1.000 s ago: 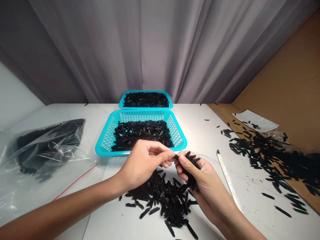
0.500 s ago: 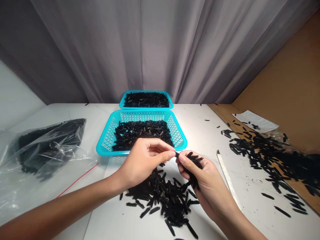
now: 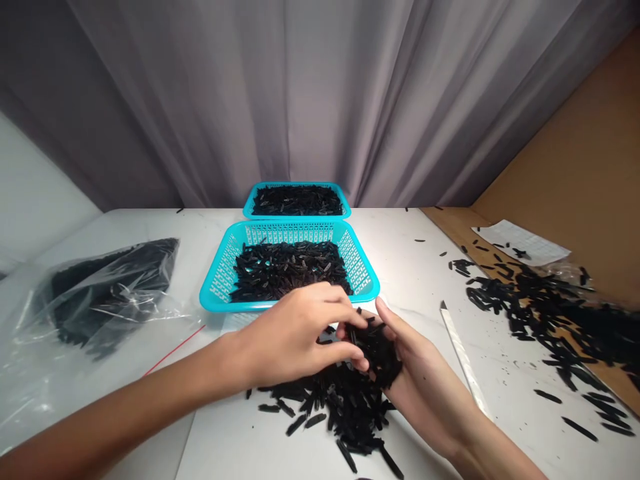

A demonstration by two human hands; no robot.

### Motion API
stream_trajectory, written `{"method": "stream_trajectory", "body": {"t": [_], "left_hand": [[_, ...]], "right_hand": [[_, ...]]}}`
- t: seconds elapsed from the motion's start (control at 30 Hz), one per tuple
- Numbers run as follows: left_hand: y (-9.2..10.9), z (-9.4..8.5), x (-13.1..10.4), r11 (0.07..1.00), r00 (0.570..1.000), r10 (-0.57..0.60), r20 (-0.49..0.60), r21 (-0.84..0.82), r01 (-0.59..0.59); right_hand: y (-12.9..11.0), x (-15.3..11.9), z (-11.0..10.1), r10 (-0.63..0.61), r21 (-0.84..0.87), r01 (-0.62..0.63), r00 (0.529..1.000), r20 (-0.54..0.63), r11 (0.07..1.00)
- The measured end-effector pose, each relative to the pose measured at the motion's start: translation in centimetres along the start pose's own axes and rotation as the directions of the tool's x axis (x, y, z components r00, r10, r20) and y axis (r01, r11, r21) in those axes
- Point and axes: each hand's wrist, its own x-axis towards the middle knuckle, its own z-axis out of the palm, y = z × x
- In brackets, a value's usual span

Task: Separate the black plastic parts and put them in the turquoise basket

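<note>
My right hand (image 3: 420,373) cups a handful of short black strips (image 3: 377,347) in its palm, its thumb raised away from them. Over this handful reaches my left hand (image 3: 305,333), its thumb and fingers apart, with the fingertips touching the strips. Whether a single strip lies between those fingertips cannot be made out. Below both hands, a loose pile of black strips (image 3: 350,407) spreads on the white table. Just beyond my left hand stands a turquoise basket (image 3: 215,287) with many more strips in it.
A second turquoise basket (image 3: 346,205) of strips stands behind the first. On the left lies a clear plastic bag (image 3: 120,293) of black material. A white-handled knife (image 3: 463,353) lies right of my hands, near scattered strips (image 3: 540,313) and a paper sheet (image 3: 525,243).
My left hand has gone from a pinch on one strip, at my right fingertips, to spread fingers over the handful. My right hand has opened its thumb and turned its palm up.
</note>
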Motion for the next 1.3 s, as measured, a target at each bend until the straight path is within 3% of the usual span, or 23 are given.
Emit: {"method": "stream_trajectory", "body": {"t": [0.07, 0.4, 0.73, 0.93, 1.3], "left_hand": [[0.0, 0.5, -0.2, 1.000, 0.999, -0.009, 0.044, -0.012, 0.010], [-0.8, 0.0, 0.3, 0.976, 0.968, -0.191, -0.161, -0.140, 0.169], [-0.7, -0.2, 0.7, 0.789, 0.889, -0.455, -0.056, -0.487, 0.373], [-0.6, -0.1, 0.5, 0.853, 0.909, -0.384, -0.164, -0.440, 0.281], [0.1, 0.2, 0.3, 0.848, 0.924, -0.351, -0.152, -0.469, 0.246]], "right_hand": [[0.0, 0.0, 0.1, 0.007, -0.014, -0.006, 1.000, 0.016, 1.000], [-0.2, 0.2, -0.3, -0.020, -0.225, 0.035, 0.998, 0.065, 0.974], [-0.1, 0.5, -1.0, -0.146, -0.268, 0.126, 0.988, -0.057, 0.955], [-0.3, 0.6, -0.8, -0.231, -0.328, 0.205, 0.972, -0.044, 0.922], [-0.6, 0.5, -0.8, -0.367, -0.448, 0.331, 0.930, 0.006, 0.831]]}}
